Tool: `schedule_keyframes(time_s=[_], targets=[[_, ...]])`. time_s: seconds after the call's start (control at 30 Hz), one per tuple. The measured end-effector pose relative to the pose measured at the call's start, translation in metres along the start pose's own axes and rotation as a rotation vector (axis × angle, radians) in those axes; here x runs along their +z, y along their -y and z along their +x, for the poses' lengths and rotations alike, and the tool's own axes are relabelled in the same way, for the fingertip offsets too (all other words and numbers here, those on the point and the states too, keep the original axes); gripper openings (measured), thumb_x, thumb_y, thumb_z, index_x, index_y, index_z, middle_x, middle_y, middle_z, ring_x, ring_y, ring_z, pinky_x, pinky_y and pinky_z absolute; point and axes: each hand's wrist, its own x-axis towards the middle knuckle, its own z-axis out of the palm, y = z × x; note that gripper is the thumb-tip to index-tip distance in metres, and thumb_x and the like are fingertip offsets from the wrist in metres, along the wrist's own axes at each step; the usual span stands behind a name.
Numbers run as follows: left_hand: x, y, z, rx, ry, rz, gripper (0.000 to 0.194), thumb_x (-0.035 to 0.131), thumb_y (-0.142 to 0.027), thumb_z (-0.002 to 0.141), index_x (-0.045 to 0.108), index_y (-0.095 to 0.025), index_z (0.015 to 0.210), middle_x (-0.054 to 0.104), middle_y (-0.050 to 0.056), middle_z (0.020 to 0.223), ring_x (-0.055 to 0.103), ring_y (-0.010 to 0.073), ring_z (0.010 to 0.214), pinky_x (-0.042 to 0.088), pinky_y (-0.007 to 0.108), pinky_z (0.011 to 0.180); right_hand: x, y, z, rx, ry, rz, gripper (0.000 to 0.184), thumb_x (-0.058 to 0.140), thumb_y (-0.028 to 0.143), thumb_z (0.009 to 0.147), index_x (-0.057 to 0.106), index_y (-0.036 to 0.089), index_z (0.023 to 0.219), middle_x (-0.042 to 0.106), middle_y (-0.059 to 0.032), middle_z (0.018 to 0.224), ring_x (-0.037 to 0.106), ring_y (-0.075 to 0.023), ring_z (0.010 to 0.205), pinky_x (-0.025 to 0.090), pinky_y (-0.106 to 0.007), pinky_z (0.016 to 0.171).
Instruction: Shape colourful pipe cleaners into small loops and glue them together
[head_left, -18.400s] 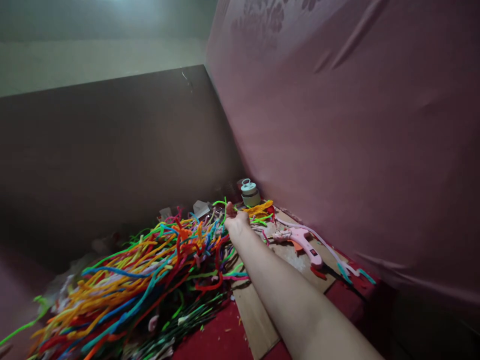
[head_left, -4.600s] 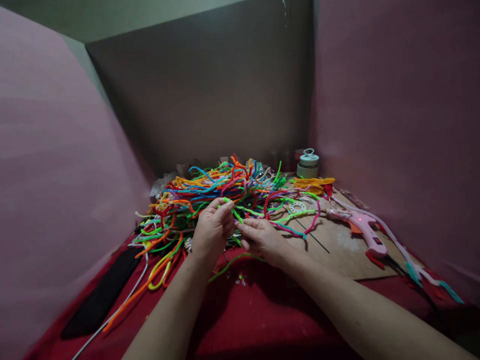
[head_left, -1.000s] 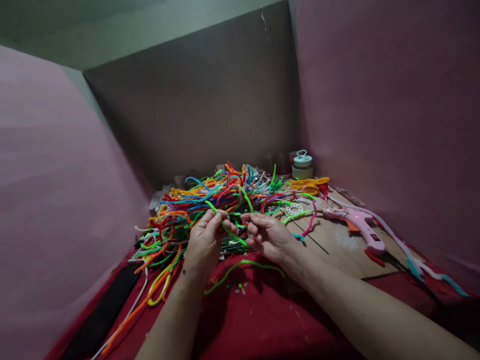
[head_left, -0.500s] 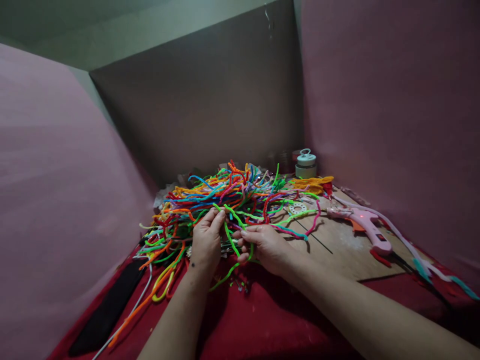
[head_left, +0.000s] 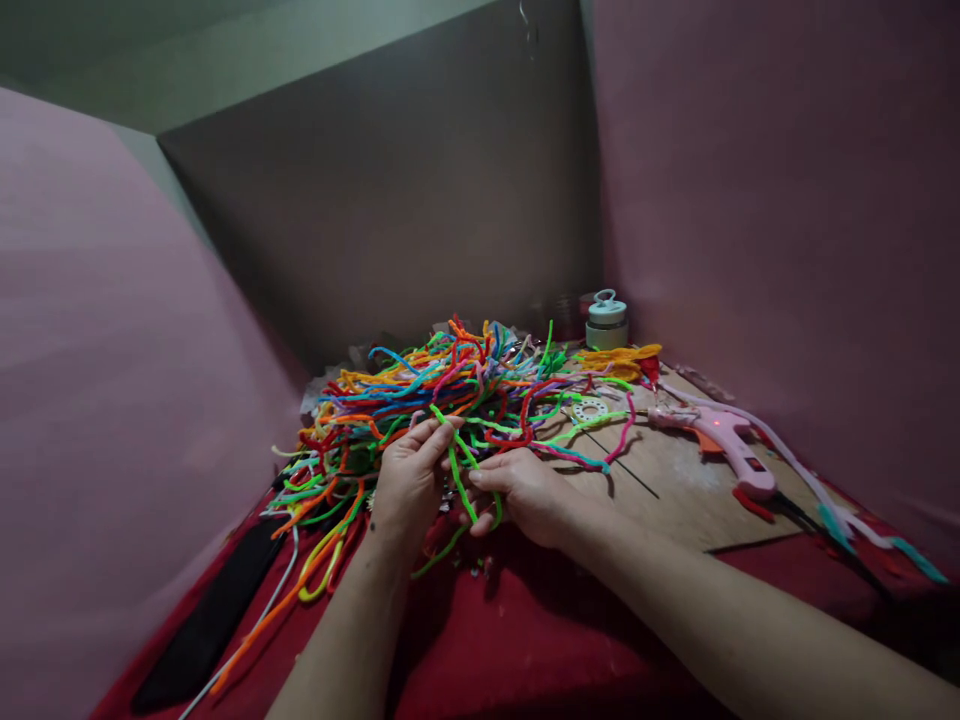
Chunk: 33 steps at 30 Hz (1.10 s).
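A bright green pipe cleaner [head_left: 459, 480] is bent into a narrow loop between my hands. My left hand [head_left: 412, 470] pinches its upper part between thumb and forefinger. Lower and to the right, my right hand [head_left: 517, 495] has its fingers closed on the loop's other side, near the bottom bend. Just behind both hands lies a big tangled heap of coloured pipe cleaners [head_left: 420, 385]. Another green strand [head_left: 442, 552] trails below the hands over the red cloth; whether it joins the held piece I cannot tell.
On the brown board [head_left: 675, 500] at the right lie a pink glue gun [head_left: 724, 440] with a red light, a white ring with holes [head_left: 590, 410] and a thin dark rod [head_left: 622, 465]. A lidded jar [head_left: 607, 322] stands behind. At the left, a black strip [head_left: 210, 620] rests on the red cloth [head_left: 525, 650].
The ends of the green pipe cleaner have come together at my left fingers, where they were apart before. The loop is narrower. The whole view has shifted slightly.
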Motion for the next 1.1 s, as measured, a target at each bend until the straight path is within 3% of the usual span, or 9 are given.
schedule_keyframes(time_s=[0.23, 0.4, 0.53, 0.63, 0.73, 0.9, 1.1], targets=[[0.000, -0.006, -0.003, 0.099, -0.029, 0.044, 0.020, 0.069, -0.032, 0.067, 0.062, -0.014, 0.074, 0.037, -0.008, 0.050, 0.031, 0.0011, 0.038, 0.025, 0.014, 0.036, 0.000, 0.002, -0.003, -0.005, 0.068, 0.021, 0.011, 0.063, 0.017, 0.062, 0.063, 0.006, 0.062, 0.058, -0.0033, 0.056, 0.054, -0.0099, 0.049, 0.044, -0.026, 0.056], [-0.004, -0.008, -0.003, 0.141, -0.047, 0.138, 0.019, 0.068, -0.032, 0.069, 0.062, -0.014, 0.074, 0.038, -0.009, 0.045, 0.026, 0.0004, 0.036, 0.018, 0.013, 0.033, -0.003, 0.006, -0.007, 0.155, 0.131, 0.086, 0.016, 0.057, 0.019, 0.074, 0.062, 0.008, 0.084, 0.063, -0.0058, 0.069, 0.060, -0.0126, 0.058, 0.041, -0.025, 0.057], [-0.003, -0.009, -0.005, 0.163, 0.008, 0.112, 0.018, 0.064, -0.031, 0.073, 0.062, -0.015, 0.080, 0.058, -0.003, 0.063, 0.032, -0.0006, 0.035, 0.023, 0.013, 0.033, -0.008, 0.006, -0.005, 0.221, 0.304, 0.215, 0.021, 0.049, 0.024, 0.080, 0.059, 0.012, 0.093, 0.061, -0.0035, 0.067, 0.062, -0.0157, 0.060, 0.038, -0.023, 0.052], [-0.002, -0.010, -0.007, 0.173, 0.050, 0.094, 0.016, 0.061, -0.030, 0.075, 0.060, -0.016, 0.082, 0.064, 0.000, 0.073, 0.037, 0.0004, 0.034, 0.029, 0.015, 0.033, -0.011, 0.008, -0.004, 0.258, 0.413, 0.252, 0.029, 0.036, 0.034, 0.087, 0.057, 0.016, 0.097, 0.060, -0.0046, 0.066, 0.059, -0.0145, 0.055, 0.033, -0.020, 0.046], [0.000, -0.012, -0.009, 0.171, 0.066, 0.041, 0.015, 0.062, -0.029, 0.074, 0.059, -0.016, 0.082, 0.064, -0.001, 0.069, 0.038, 0.0017, 0.032, 0.033, 0.016, 0.034, -0.010, 0.009, -0.004, 0.276, 0.350, 0.223, 0.035, 0.031, 0.041, 0.089, 0.055, 0.017, 0.090, 0.058, -0.0030, 0.060, 0.048, -0.0098, 0.042, 0.028, -0.019, 0.042], [0.002, -0.013, -0.008, 0.109, 0.005, -0.083, 0.019, 0.067, -0.027, 0.070, 0.059, -0.015, 0.083, 0.058, -0.004, 0.059, 0.037, 0.0013, 0.033, 0.029, 0.014, 0.032, -0.005, 0.007, -0.007, 0.276, 0.251, 0.129, 0.023, 0.042, 0.031, 0.086, 0.056, 0.013, 0.081, 0.038, 0.0054, 0.047, 0.023, -0.0041, 0.036, 0.016, -0.017, 0.037], [0.000, -0.010, -0.004, 0.080, -0.027, -0.216, 0.018, 0.068, -0.021, 0.068, 0.059, -0.014, 0.082, 0.054, -0.005, 0.062, 0.036, 0.0013, 0.037, 0.032, 0.014, 0.031, -0.005, 0.007, -0.006, 0.310, 0.212, 0.116, 0.031, 0.039, 0.030, 0.087, 0.058, 0.009, 0.075, 0.020, 0.0091, 0.044, 0.012, -0.0046, 0.037, 0.012, -0.018, 0.037]])
